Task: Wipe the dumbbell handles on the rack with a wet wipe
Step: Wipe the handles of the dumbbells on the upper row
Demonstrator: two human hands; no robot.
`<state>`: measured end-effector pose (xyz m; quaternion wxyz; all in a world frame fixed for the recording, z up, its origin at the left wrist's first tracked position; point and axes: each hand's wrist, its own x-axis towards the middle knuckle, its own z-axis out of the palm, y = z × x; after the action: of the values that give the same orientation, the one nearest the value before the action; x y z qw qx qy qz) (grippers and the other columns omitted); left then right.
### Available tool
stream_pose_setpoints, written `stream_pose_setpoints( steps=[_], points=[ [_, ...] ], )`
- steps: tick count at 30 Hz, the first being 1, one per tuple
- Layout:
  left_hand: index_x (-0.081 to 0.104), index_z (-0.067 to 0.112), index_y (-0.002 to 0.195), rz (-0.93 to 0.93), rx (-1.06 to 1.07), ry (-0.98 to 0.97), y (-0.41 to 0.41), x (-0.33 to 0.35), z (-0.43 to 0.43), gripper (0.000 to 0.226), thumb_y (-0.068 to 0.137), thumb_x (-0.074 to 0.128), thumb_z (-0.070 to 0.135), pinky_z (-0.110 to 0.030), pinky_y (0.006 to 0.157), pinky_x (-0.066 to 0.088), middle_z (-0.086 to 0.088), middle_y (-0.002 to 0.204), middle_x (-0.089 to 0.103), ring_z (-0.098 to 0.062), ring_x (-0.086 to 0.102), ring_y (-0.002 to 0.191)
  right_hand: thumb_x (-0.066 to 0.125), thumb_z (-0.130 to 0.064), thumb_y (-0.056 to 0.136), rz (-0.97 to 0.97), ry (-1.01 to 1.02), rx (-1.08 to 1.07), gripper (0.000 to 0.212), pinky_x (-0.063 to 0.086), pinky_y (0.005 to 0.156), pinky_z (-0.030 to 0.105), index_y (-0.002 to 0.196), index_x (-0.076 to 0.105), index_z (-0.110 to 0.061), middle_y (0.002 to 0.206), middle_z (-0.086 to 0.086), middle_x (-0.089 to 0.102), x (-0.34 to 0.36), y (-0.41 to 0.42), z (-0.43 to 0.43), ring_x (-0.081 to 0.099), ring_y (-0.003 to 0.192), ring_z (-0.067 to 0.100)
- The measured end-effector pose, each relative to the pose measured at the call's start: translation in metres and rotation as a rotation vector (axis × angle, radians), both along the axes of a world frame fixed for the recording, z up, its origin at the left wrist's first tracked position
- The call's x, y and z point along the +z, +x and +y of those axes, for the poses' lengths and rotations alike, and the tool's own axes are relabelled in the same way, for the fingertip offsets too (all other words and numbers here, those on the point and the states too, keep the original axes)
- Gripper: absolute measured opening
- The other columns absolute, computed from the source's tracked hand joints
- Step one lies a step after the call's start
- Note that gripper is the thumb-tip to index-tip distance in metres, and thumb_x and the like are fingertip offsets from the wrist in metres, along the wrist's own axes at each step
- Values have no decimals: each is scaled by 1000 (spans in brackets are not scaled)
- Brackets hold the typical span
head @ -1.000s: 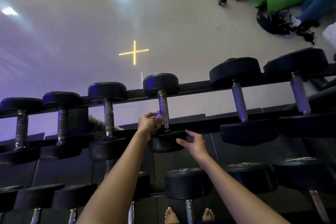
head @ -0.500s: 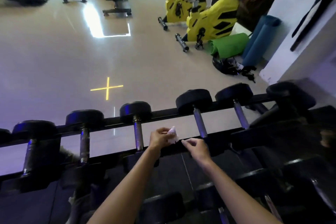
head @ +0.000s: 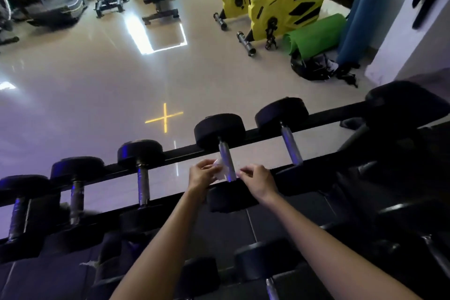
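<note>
A black rack (head: 185,153) carries a row of dumbbells with black heads and metal handles. My left hand (head: 202,175) pinches a white wet wipe (head: 220,170) against the left side of one dumbbell handle (head: 225,157) near its lower end. On the handle's right side my right hand (head: 257,179) has its fingers curled, fingertips at the wipe's far edge; whether they grip it is unclear. Two more handles (head: 143,184) (head: 291,146) stand on either side.
A lower tier of dumbbells (head: 265,260) sits under my forearms. Beyond the rack lies a glossy floor with a yellow cross mark (head: 165,117). Yellow exercise bikes (head: 280,5), a green mat roll (head: 316,34) and a blue roll (head: 360,22) stand at the back right.
Both hands have shifted right from the previous dumbbell handle to the neighbouring one, taking the wipe along. The view has tilted up, showing more of the gym floor.
</note>
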<state>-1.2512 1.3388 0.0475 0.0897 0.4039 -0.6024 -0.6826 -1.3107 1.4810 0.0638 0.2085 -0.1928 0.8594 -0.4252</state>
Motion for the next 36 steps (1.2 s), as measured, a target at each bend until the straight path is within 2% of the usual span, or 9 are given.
stream_pose_setpoints(
  steps=[6, 10, 15, 18, 22, 25, 28, 32, 36],
  points=[
    [71, 3, 87, -111, -106, -441, -26, -3, 26, 10, 81, 71, 12, -10, 56, 43, -6, 75, 66, 3, 59, 56, 58, -29, 91, -173, 2, -21, 33, 43, 88, 28, 115, 64, -6, 116, 12, 66, -36, -33, 24, 60, 109, 26],
    [74, 10, 95, -274, -523, -824, -38, -8, 23, 14, 87, 64, 16, -17, 77, 44, -1, 98, 65, -11, 62, 88, 47, -45, 94, -423, 14, -63, 57, 37, 101, 33, 134, 47, -4, 136, 16, 51, -57, -33, 8, 46, 125, 31],
    [74, 11, 99, -240, -992, -1103, -36, -27, -2, 20, 80, 69, 7, -27, 89, 47, -6, 107, 70, -24, 63, 101, 59, -49, 85, -507, 44, 66, 103, 4, 118, 40, 148, -12, -8, 157, 10, -15, -73, -11, 6, -9, 145, 23],
    [74, 15, 97, -134, -1223, -1317, -47, -36, -11, 23, 77, 66, 6, -33, 87, 49, -2, 104, 71, -26, 63, 99, 58, -47, 86, -503, -14, -7, 102, 4, 117, 39, 147, -16, -15, 157, 7, -15, -77, -2, 10, -9, 145, 22],
    [64, 18, 112, -379, -1525, -1503, -77, -37, -6, 27, 87, 55, 15, -34, 98, 37, -6, 114, 63, -25, 50, 115, 58, -46, 86, -509, -59, -13, 98, 7, 117, 39, 148, -13, -18, 157, 4, -12, -82, -3, 13, -7, 145, 21],
    [59, 19, 120, -471, -1602, -1523, -93, -42, 0, 31, 90, 52, 16, -33, 101, 36, -8, 116, 60, -26, 50, 114, 56, -50, 86, -515, -43, -6, 98, 7, 118, 42, 148, -15, -21, 157, 2, -14, -82, -1, 15, -8, 145, 19],
    [62, 18, 116, -380, -1565, -1498, -82, -47, -5, 29, 88, 56, 15, -35, 97, 41, -6, 113, 63, -25, 53, 111, 56, -48, 86, -533, -76, -24, 97, 7, 117, 40, 148, -13, -23, 157, 0, -14, -82, 0, 16, -8, 145, 18],
    [68, 14, 108, -189, -1216, -1092, -46, -42, -19, 24, 87, 57, 10, -39, 95, 46, -6, 119, 64, -24, 57, 112, 58, -44, 86, -525, -97, -41, 94, 7, 116, 36, 149, -9, -21, 157, 1, -11, -80, 0, 16, -7, 145, 17],
    [71, 19, 102, -363, -929, -819, -26, -35, -17, 20, 93, 55, 28, -30, 86, 48, -3, 111, 68, -19, 61, 102, 57, -44, 86, -509, -86, -34, 94, 6, 116, 37, 149, -8, -20, 158, 2, -9, -78, 1, 16, -6, 145, 18]
  ],
)
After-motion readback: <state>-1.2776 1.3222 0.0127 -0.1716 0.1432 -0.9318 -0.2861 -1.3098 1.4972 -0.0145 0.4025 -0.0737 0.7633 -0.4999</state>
